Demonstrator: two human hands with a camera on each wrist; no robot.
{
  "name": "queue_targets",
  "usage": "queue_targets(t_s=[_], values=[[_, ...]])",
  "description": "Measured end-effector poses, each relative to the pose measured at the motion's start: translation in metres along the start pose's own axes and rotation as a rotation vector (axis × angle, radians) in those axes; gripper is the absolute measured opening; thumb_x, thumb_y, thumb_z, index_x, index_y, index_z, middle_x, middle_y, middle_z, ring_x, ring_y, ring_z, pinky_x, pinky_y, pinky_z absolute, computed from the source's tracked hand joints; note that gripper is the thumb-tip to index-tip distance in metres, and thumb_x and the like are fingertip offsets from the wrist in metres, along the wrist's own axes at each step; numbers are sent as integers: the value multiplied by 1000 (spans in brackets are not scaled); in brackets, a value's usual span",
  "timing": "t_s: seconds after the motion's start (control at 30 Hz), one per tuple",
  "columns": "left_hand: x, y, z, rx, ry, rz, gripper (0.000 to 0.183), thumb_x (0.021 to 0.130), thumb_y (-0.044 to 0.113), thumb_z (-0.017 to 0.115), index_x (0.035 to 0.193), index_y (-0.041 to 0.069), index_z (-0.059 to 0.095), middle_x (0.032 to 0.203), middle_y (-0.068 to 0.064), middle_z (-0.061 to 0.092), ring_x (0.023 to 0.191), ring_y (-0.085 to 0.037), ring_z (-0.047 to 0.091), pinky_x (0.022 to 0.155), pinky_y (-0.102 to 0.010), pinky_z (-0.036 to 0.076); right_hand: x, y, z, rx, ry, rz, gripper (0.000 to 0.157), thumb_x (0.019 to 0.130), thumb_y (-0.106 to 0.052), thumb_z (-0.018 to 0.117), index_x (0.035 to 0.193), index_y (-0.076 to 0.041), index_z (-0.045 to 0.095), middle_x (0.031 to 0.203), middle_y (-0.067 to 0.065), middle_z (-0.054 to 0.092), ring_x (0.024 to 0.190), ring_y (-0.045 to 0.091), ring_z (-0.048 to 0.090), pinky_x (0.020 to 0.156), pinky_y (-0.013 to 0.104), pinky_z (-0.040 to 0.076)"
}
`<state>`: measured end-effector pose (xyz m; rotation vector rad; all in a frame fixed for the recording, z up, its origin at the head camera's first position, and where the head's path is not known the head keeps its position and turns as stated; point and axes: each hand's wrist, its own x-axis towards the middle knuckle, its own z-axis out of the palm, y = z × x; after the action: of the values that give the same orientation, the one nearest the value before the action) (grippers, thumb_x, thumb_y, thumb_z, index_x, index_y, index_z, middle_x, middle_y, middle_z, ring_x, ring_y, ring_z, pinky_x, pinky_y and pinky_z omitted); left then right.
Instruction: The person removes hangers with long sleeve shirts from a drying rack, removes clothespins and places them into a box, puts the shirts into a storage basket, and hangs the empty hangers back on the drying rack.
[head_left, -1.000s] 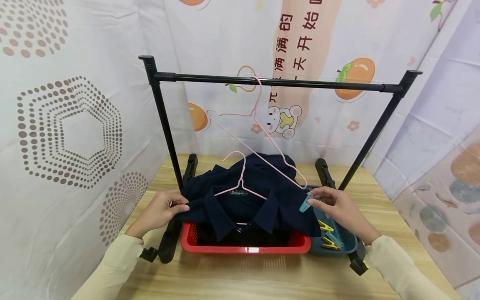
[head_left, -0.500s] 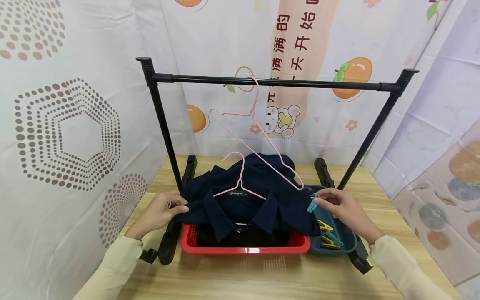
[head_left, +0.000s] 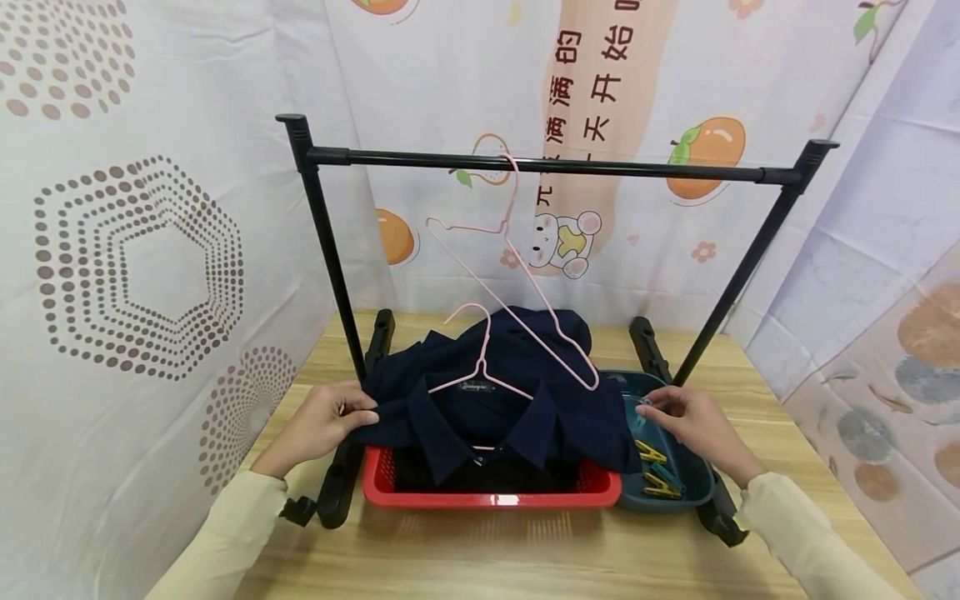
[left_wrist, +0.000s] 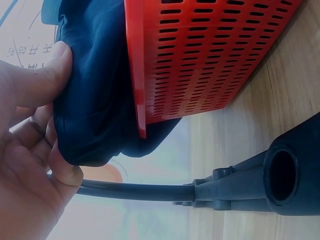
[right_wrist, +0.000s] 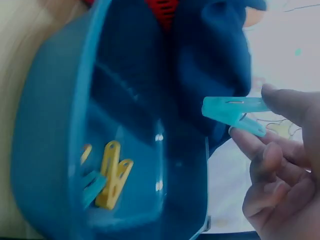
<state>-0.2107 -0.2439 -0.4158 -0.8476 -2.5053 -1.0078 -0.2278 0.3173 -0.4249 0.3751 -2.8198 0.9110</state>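
A dark navy collared shirt (head_left: 480,417) lies heaped over a red basket (head_left: 491,500), a pink hanger (head_left: 482,364) inside its neck. My left hand (head_left: 322,423) pinches the shirt's left sleeve edge between thumb and fingers; the left wrist view shows the thumb on the cloth. My right hand (head_left: 693,425) is above the blue bin (head_left: 701,492), to the right of the shirt. Between its thumb and fingertips it pinches a teal clothespin (right_wrist: 232,112), clearest in the right wrist view. Several yellow and teal clothespins (right_wrist: 114,175) lie in the bin.
A black rack's crossbar (head_left: 570,167) spans above the baskets, with a second pink hanger (head_left: 510,225) hooked on it. Its legs stand on both sides; the left foot (head_left: 341,487) is beside the basket. A printed curtain (head_left: 442,75) hangs behind the wooden table (head_left: 480,558).
My right hand has moved right, away from the shirt, carrying the teal clothespin over the bin. The hanger on the crossbar has swung slightly. My left hand stays on the sleeve.
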Motion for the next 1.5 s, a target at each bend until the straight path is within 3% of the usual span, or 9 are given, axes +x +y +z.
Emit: queue_targets(t_s=[0.2,0.37,0.5,0.7,1.07,1.5], values=[[2,2,-1,-11,-2,-4,10,80,12,77,84,20,74,74,14,59,59,-5,50,53,-24,44,1,11,8,-113,-13,-31,39,85,-44,70,96,-7,70,82,0,68,71,11,59,64,29,50],[2,3,-1,-6,-10,-10,10,79,12,78,85,20,74,75,14,60,61,-5,52,54,-24,45,0,15,15,-170,-66,-39,34,83,-38,73,92,-5,71,76,-2,66,65,10,56,60,29,48],[1,3,0,-4,-12,-14,11,79,11,78,85,20,74,76,14,60,63,-5,53,56,-24,46,-1,16,19,-208,-124,1,31,83,-35,73,90,-6,70,75,-2,64,64,10,54,60,30,47],[0,2,0,0,-12,-20,11,79,11,78,84,20,74,75,14,60,62,-5,52,55,-25,46,-2,17,23,-233,-195,41,30,83,-36,73,88,-7,69,73,-2,63,61,11,54,57,31,47],[1,3,0,-2,-16,-24,9,80,14,77,86,19,74,76,14,60,62,-5,51,55,-25,45,-4,22,28,-291,-232,55,28,82,-34,74,87,-6,71,75,0,65,62,11,56,60,35,50],[-1,2,2,-6,-10,-23,9,80,14,77,85,20,73,75,14,59,63,-5,51,56,-25,45,-5,14,28,-283,-238,35,24,83,-26,73,85,-3,72,77,5,68,66,16,61,64,40,53]])
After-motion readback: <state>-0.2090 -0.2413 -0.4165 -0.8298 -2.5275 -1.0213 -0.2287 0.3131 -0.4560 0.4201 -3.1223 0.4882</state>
